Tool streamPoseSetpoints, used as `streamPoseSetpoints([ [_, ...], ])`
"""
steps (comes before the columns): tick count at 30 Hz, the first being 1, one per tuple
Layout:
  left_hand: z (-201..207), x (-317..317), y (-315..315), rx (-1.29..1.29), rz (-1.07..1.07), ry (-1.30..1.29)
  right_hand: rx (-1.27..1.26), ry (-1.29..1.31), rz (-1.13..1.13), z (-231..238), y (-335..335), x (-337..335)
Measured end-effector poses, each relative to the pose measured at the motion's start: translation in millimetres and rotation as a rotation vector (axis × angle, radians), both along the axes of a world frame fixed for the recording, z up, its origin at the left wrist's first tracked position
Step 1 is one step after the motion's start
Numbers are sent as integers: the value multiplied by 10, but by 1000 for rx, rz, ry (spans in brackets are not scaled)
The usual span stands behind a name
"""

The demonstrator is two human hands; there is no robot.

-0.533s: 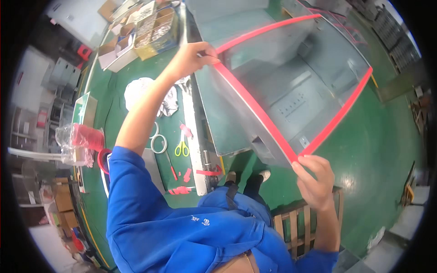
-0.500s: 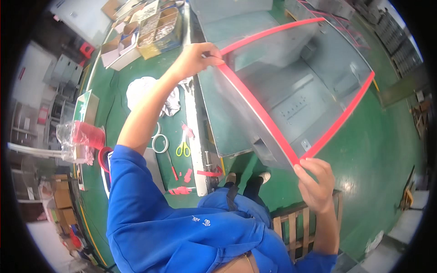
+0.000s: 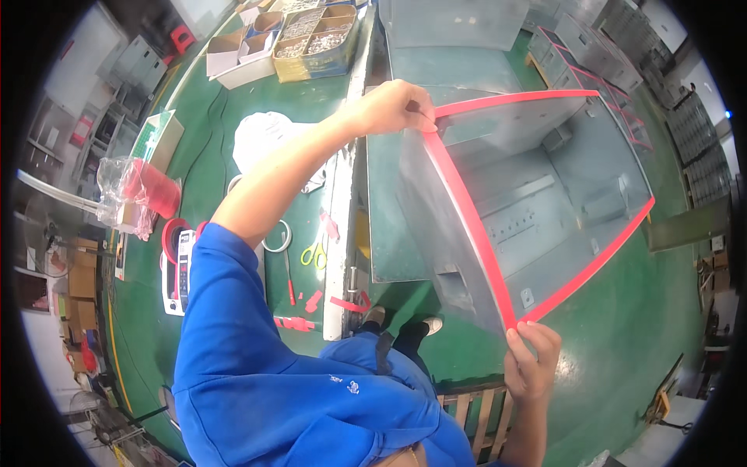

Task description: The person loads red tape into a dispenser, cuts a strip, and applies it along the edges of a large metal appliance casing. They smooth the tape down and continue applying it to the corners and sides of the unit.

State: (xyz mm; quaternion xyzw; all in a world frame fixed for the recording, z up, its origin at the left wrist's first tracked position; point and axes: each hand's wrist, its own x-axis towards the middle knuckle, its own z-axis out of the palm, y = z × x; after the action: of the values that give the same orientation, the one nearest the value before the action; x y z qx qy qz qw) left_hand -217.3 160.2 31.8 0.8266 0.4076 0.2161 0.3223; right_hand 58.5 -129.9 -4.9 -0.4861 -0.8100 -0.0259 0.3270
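Note:
A grey metal cabinet [image 3: 447, 226] stands to the right, its open side facing up and its inside showing. Red tape [image 3: 467, 204] runs along the rim on several sides. At the far left corner my left hand [image 3: 401, 107] is closed, fingertips pinching the tape. My right hand [image 3: 534, 359] is at the near corner, thumb and fingers closed on the tape there. Between the two hands the strip lies straight along the left rim. Whether it is fully stuck down cannot be seen.
On the green-topped table at left lie scissors [image 3: 314, 255], red tape scraps [image 3: 296, 323], a red-handled tool [image 3: 291, 289], white cloth [image 3: 264, 138] and boxes of small parts [image 3: 319, 43]. A tape dispenser [image 3: 177, 272] is further left. A wooden pallet [image 3: 475, 416] is near me.
My view has turned, so the cabinet and table appear shifted in the picture. Both hands remain at the same two corners of the cabinet's rim.

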Motion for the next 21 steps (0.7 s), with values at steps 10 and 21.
streamPoseSetpoints([
  [10,-72,4,53,42,-28,8,-15,16,-3,-28,-16,7],
  [21,-84,4,42,54,-18,13,-9,9,-21,-38,-33,3],
])
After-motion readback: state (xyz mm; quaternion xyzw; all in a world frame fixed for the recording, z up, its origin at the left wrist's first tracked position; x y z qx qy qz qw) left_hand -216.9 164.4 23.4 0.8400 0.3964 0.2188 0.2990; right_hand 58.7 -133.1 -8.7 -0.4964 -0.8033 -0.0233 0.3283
